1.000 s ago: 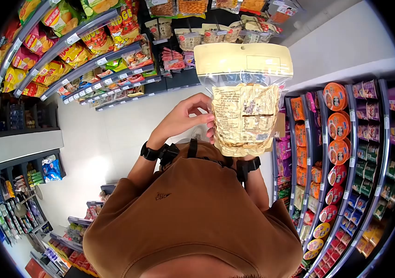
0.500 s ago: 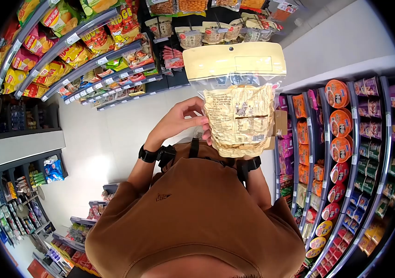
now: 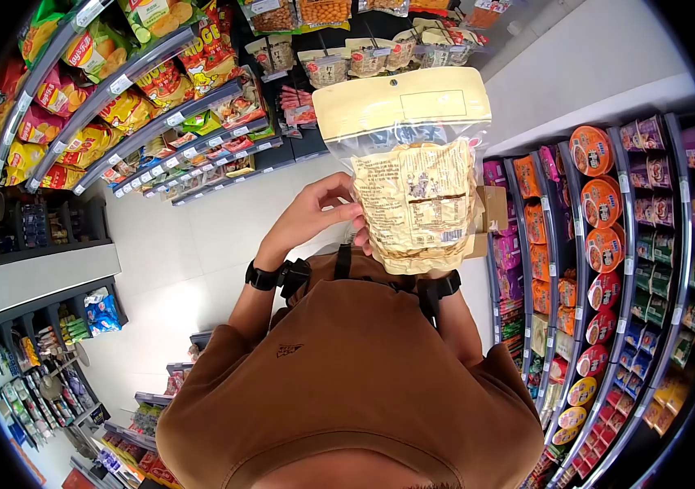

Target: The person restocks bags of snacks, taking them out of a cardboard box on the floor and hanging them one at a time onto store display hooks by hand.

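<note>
A large cream and clear plastic snack bag [image 3: 417,196] is held up in front of my chest, with its printed back panel and barcode facing me. The bag has a hang hole in its pale top strip. Gripping its left edge is my left hand [image 3: 319,213], with the thumb at the near side and the other fingers partly behind the bag. My right forearm runs up to the bag's lower right, where the bag hides my right hand and its fingers. A black strap sits on each wrist.
Shelves of chip bags [image 3: 123,106] stand at the upper left, and hanging snack packs [image 3: 364,61] fill the rack ahead. On the right are shelves with instant noodle bowls [image 3: 602,202]. A brown cardboard-like piece [image 3: 494,209] shows beside the bag. Pale floor [image 3: 201,236] lies at left.
The bag sits slightly higher and further left in view, its top tilted a little more. The shelves have shifted slightly as the head view turned. My left hand keeps its grip.
</note>
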Available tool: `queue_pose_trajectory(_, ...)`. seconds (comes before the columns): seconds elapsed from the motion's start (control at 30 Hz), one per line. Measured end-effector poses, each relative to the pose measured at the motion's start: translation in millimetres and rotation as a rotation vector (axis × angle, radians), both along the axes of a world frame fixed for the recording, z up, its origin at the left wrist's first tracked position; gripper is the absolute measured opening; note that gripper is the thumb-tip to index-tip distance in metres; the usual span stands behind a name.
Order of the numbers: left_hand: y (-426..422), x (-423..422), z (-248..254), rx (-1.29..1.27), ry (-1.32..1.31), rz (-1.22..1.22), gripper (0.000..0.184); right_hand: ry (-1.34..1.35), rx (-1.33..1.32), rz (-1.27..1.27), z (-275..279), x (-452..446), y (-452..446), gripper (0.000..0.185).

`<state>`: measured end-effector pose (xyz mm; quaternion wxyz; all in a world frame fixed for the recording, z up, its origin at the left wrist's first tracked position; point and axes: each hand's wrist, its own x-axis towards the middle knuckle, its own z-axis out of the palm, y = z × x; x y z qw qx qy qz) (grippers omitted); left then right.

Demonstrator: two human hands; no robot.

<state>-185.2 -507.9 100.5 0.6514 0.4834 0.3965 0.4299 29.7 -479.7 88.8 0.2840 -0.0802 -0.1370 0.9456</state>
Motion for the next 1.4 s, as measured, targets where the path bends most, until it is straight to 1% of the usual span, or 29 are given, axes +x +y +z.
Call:
queue_pose_trajectory(0.03, 2, 0, 0, 0.0, 0.001, -0.001, 0.026, 0.001, 0.0, -0.001, 1, 0, 1, 0.093)
queue_pose_trajectory(0.1, 6, 3, -1, -0.025, 0.087, 0.098, 0.027, -0.066, -0.041, -0.113, 3, -1, 3, 0.09)
queue_pose_trajectory(0.13, 8, 5, -1, -0.026, 0.088, 0.097, 0.027, -0.011, -0.044, -0.078, 0, 1, 6, 0.086)
queue_pose_trajectory(0.17, 9, 6, -1, -0.006, 0.12, 0.162, 0.028, -0.01, -0.044, -0.079, 1, 1, 7, 0.086)
queue_pose_trajectory(0.2, 11, 7, -1, 0.018, 0.151, 0.228, 0.029, -0.128, -0.019, -0.156, 3, 0, 10, 0.079)
queue_pose_trajectory(0.23, 12, 7, 0, 0.021, 0.152, 0.229, 0.029, -0.246, 0.007, -0.233, 4, 0, 13, 0.072)
queue_pose_trajectory(0.27, 11, 5, 1, 0.002, 0.115, 0.205, 0.031, -0.314, 0.106, -0.249, -6, 1, 18, 0.062)
queue_pose_trajectory(0.3, 11, 5, 3, -0.016, 0.079, 0.182, 0.033, -0.32, 0.044, -0.353, -11, 2, 21, 0.058)
queue_pose_trajectory(0.33, 11, 6, 5, -0.013, 0.079, 0.182, 0.033, -0.301, 0.078, -0.353, -14, 6, 24, 0.059)
queue_pose_trajectory(0.4, 10, 9, 11, 0.01, -0.016, 0.083, 0.044, -0.279, 0.114, -0.353, -18, 9, 26, 0.059)
queue_pose_trajectory(0.43, 9, 10, 10, 0.013, -0.015, 0.082, 0.044, -0.413, 0.194, -0.409, -20, 9, 24, 0.057)
queue_pose_trajectory(0.47, 9, 13, 8, 0.023, -0.061, 0.041, 0.048, -0.546, 0.274, -0.464, -21, 10, 22, 0.055)
queue_pose_trajectory(0.5, 9, 14, 7, 0.032, -0.107, -0.001, 0.053, -0.544, 0.276, -0.465, -16, 10, 22, 0.055)
queue_pose_trajectory(0.53, 11, 14, 8, 0.045, -0.082, -0.021, 0.059, -0.674, 0.467, -0.432, -8, 10, 23, 0.057)
queue_pose_trajectory(0.57, 13, 15, 7, 0.047, -0.081, -0.022, 0.059, -0.802, 0.658, -0.394, -2, 11, 24, 0.062)
queue_pose_trajectory(0.6, 18, 17, 5, 0.036, 0.013, -0.022, 0.061, -0.943, 0.803, -0.484, -7, 11, 24, 0.071)
queue_pose_trajectory(0.63, 20, 20, 5, 0.021, 0.106, -0.017, 0.063, -0.939, 0.808, -0.489, -6, 15, 25, 0.071)
queue_pose_trajectory(0.67, 23, 24, 8, -0.008, 0.036, 0.029, 0.067, -0.961, 0.815, -0.482, -5, 18, 26, 0.073)
queue_pose_trajectory(0.7, 26, 24, 9, -0.001, 0.039, 0.027, 0.067, -0.983, 0.823, -0.475, -3, 20, 28, 0.074)
queue_pose_trajectory(0.77, 29, 22, 7, -0.095, 0.081, 0.029, 0.068, -0.974, 0.838, -0.493, -1, 22, 32, 0.074)
queue_pose_trajectory(0.83, 27, 25, 2, -0.084, 0.07, 0.073, 0.068, -1.017, 0.823, -0.467, 2, 28, 27, 0.073)
queue_pose_trajectory(0.9, 29, 26, -1, -0.097, 0.092, 0.098, 0.066, -0.993, 0.806, -0.482, 4, 31, 26, 0.074)
queue_pose_trajectory(1.0, 36, 28, 5, -0.121, 0.047, 0.117, 0.064, -0.905, 0.753, -0.51, 8, 36, 29, 0.071)
queue_pose_trajectory(1.07, 34, 30, 10, -0.124, 0.033, 0.124, 0.064, -0.807, 0.692, -0.536, 17, 39, 29, 0.063)
queue_pose_trajectory(1.1, 31, 32, 12, -0.13, 0.014, 0.138, 0.062, -0.804, 0.693, -0.531, 16, 42, 29, 0.063)
queue_pose_trajectory(1.17, 28, 32, 14, -0.136, -0.003, 0.157, 0.061, -0.717, 0.645, -0.559, 14, 49, 29, 0.053)
queue_pose_trajectory(1.2, 27, 32, 15, -0.145, -0.007, 0.154, 0.06, -0.715, 0.646, -0.555, 15, 50, 29, 0.053)
queue_pose_trajectory(1.27, 28, 29, 15, -0.155, -0.011, 0.155, 0.059, -0.624, 0.597, -0.543, 22, 51, 29, 0.048)
queue_pose_trajectory(1.4, 22, 23, 7, -0.191, -0.086, 0.16, 0.057, -0.572, 0.59, -0.521, 31, 51, 21, 0.048)
